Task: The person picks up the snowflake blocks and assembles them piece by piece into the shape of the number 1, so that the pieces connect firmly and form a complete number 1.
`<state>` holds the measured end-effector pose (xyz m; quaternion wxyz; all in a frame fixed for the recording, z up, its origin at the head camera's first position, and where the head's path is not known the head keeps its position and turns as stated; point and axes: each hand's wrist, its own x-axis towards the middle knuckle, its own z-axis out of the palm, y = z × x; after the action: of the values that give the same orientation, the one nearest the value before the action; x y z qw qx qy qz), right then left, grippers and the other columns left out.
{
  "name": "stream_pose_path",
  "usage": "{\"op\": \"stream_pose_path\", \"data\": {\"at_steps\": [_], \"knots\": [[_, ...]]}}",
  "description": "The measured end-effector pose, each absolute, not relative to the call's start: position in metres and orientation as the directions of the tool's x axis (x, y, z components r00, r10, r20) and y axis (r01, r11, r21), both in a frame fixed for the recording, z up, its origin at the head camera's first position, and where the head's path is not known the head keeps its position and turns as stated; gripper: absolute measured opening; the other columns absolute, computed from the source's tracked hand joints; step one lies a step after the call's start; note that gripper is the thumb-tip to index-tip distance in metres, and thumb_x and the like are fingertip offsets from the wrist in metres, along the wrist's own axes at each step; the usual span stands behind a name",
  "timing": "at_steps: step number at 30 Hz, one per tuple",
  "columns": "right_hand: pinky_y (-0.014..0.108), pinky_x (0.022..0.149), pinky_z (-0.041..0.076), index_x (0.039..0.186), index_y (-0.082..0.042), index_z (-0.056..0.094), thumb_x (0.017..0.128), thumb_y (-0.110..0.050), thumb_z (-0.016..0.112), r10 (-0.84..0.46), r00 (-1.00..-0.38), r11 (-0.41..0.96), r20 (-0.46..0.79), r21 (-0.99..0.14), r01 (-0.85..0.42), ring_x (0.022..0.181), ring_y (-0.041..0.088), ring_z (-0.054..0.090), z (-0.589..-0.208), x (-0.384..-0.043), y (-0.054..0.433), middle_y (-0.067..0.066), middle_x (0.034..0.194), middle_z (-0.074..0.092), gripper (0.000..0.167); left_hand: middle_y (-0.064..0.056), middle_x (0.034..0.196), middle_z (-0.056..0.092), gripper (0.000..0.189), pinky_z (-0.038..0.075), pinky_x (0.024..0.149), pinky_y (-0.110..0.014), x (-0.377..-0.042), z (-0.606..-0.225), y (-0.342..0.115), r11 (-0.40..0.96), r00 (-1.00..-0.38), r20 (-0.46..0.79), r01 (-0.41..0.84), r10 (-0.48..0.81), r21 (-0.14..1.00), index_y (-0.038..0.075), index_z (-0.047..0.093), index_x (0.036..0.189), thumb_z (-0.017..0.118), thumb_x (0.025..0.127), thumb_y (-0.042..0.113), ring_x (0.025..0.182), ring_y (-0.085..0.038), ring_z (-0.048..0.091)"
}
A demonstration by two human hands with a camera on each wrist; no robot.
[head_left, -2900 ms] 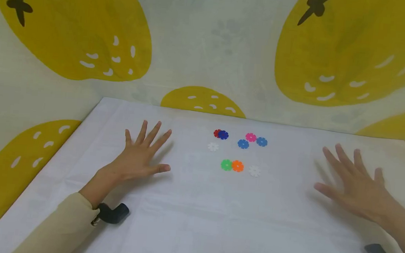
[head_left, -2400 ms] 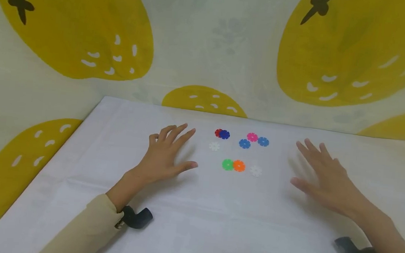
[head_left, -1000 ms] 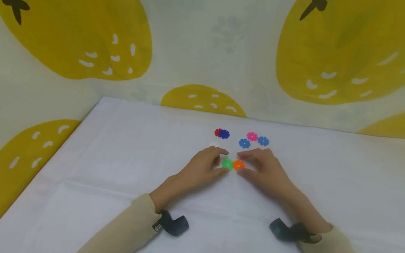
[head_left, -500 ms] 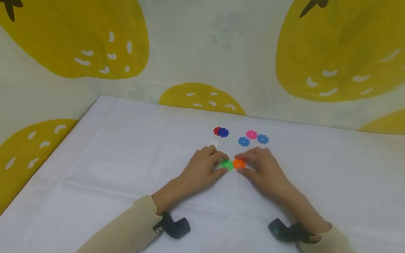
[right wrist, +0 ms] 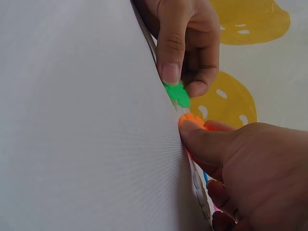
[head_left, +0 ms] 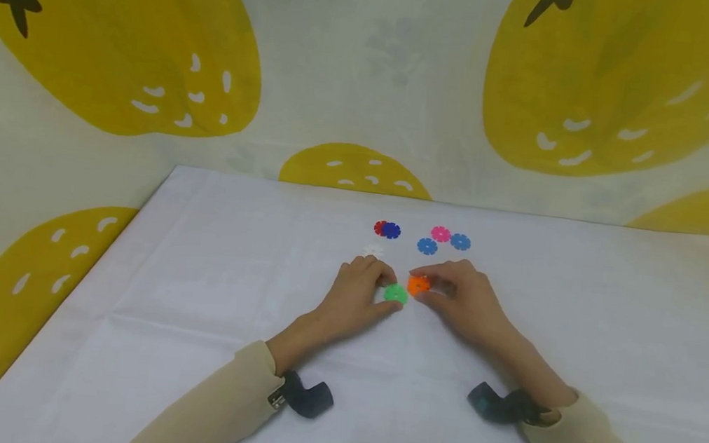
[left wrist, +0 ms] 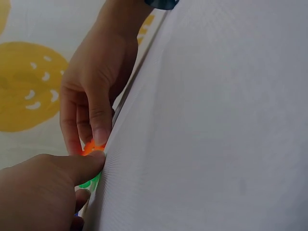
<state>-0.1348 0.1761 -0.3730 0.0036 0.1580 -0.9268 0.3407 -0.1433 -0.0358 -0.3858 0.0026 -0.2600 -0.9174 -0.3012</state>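
Observation:
My left hand (head_left: 354,295) pinches a flat green snowflake disc (head_left: 395,294), a small plastic building piece with a notched rim, between thumb and forefinger. Facing it, my right hand (head_left: 468,302) pinches a matching orange snowflake disc (head_left: 418,285) by its edges. A small gap parts the two discs in the head view. From the right wrist, the green disc (right wrist: 179,95) shows tilted under the left thumb, and the orange disc (right wrist: 191,119) sits at the right thumb tip. In the left wrist view the left thumb covers much of the green disc (left wrist: 85,184).
Behind the hands lie a red disc (head_left: 380,228) overlapped by a dark blue one (head_left: 391,231), a pink disc (head_left: 440,234) and two lighter blue discs (head_left: 427,246). A white disc (head_left: 374,250) lies behind the left hand. Another white disc (right wrist: 201,195) shows beneath the right hand.
Both hands have come inward from the table's sides with spread fingers and now pinch the green and orange discs. Those discs, first touching, have come slightly apart.

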Motion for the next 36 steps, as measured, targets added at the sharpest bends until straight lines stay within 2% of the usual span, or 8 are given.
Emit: {"op": "stream_pose_path", "data": {"at_steps": [3, 6, 12, 18, 25, 28, 31, 36], "knots": [[0.043, 0.083, 0.049, 0.116, -0.021, 0.07, 0.083, -0.012, 0.075, -0.296, -0.946, 0.717, 0.13, -0.624, -0.31, 0.102, 0.02, 0.054, -0.372, -0.134, 0.177, -0.004, 0.105, 0.068, 0.035, 0.004, 0.097, 0.058, 0.034, 0.036, 0.084, -0.033, -0.142, -0.385, -0.037, 0.642, -0.861, 0.18, 0.48, 0.476, 0.598, 0.012, 0.06, 0.108, 0.077, 0.082, 0.027, 0.096, -0.013, 0.049], [0.041, 0.081, 0.048, 0.116, -0.02, 0.071, 0.083, -0.01, 0.074, -0.304, -0.941, 0.721, 0.15, -0.609, -0.33, 0.099, 0.019, 0.054, -0.37, -0.134, 0.177, -0.004, 0.102, 0.068, 0.035, 0.005, 0.094, 0.06, 0.032, 0.036, 0.083, -0.032, -0.142, -0.385, -0.038, 0.605, -0.861, 0.194, 0.474, 0.47, 0.64, 0.012, 0.059, 0.107, 0.077, 0.082, 0.023, 0.09, -0.012, 0.051], [0.041, 0.08, 0.05, 0.115, -0.02, 0.071, 0.084, -0.009, 0.073, -0.293, -0.946, 0.73, 0.138, -0.607, -0.315, 0.098, 0.02, 0.056, -0.368, -0.133, 0.175, -0.003, 0.101, 0.067, 0.033, 0.006, 0.082, 0.06, 0.024, 0.042, 0.065, -0.024, -0.143, -0.386, -0.039, 0.527, -0.856, 0.231, 0.475, 0.462, 0.705, 0.012, 0.058, 0.104, 0.074, 0.085, 0.013, 0.07, -0.012, 0.048], [0.037, 0.074, 0.052, 0.114, -0.023, 0.071, 0.086, -0.01, 0.071, -0.254, -0.959, 0.728, 0.126, -0.628, -0.275, 0.091, 0.018, 0.058, -0.366, -0.132, 0.176, -0.003, 0.102, 0.068, 0.031, 0.003, 0.088, 0.066, 0.023, 0.047, 0.07, -0.024, -0.142, -0.387, -0.041, 0.472, -0.856, 0.345, 0.504, 0.385, 0.723, 0.012, 0.059, 0.103, 0.072, 0.085, 0.008, 0.074, -0.009, 0.055], [0.03, 0.067, 0.05, 0.119, -0.024, 0.068, 0.087, -0.015, 0.071, -0.21, -0.961, 0.711, 0.178, -0.648, -0.275, 0.08, 0.016, 0.057, -0.356, -0.128, 0.176, -0.005, 0.095, 0.068, 0.034, -0.001, 0.093, 0.068, 0.026, 0.05, 0.07, -0.023, -0.145, -0.392, -0.043, 0.273, -0.778, 0.536, 0.622, 0.33, 0.734, 0.009, 0.067, 0.108, 0.07, 0.084, -0.003, 0.076, -0.012, 0.058], [0.029, 0.066, 0.052, 0.121, -0.023, 0.067, 0.088, -0.016, 0.07, -0.191, -0.97, 0.669, 0.148, -0.704, -0.239, 0.081, 0.016, 0.06, -0.351, -0.126, 0.176, -0.003, 0.093, 0.067, 0.033, -0.002, 0.092, 0.069, 0.025, 0.052, 0.071, -0.024, -0.145, -0.393, -0.043, 0.208, -0.784, 0.55, 0.611, 0.287, 0.763, 0.008, 0.069, 0.107, 0.069, 0.085, -0.002, 0.076, -0.011, 0.063], [0.029, 0.062, 0.053, 0.122, -0.024, 0.065, 0.09, -0.021, 0.068, -0.173, -0.98, 0.611, 0.096, -0.77, -0.183, 0.08, 0.017, 0.062, -0.348, -0.125, 0.175, -0.001, 0.091, 0.067, 0.032, -0.007, 0.087, 0.069, 0.024, 0.054, 0.073, -0.027, -0.144, -0.391, -0.042, 0.138, -0.81, 0.532, 0.573, 0.246, 0.808, 0.006, 0.067, 0.106, 0.069, 0.084, -0.004, 0.075, -0.016, 0.068], [0.03, 0.061, 0.052, 0.123, -0.023, 0.064, 0.09, -0.032, 0.067, -0.151, -0.988, 0.543, 0.019, -0.834, -0.099, 0.076, 0.02, 0.062, -0.343, -0.125, 0.175, 0.003, 0.083, 0.067, 0.034, -0.022, 0.084, 0.067, 0.025, 0.055, 0.073, -0.038, -0.138, -0.379, -0.04, 0.0, -0.83, 0.505, 0.52, 0.237, 0.854, -0.004, 0.06, 0.106, 0.064, 0.083, -0.013, 0.076, -0.033, 0.07]]}}
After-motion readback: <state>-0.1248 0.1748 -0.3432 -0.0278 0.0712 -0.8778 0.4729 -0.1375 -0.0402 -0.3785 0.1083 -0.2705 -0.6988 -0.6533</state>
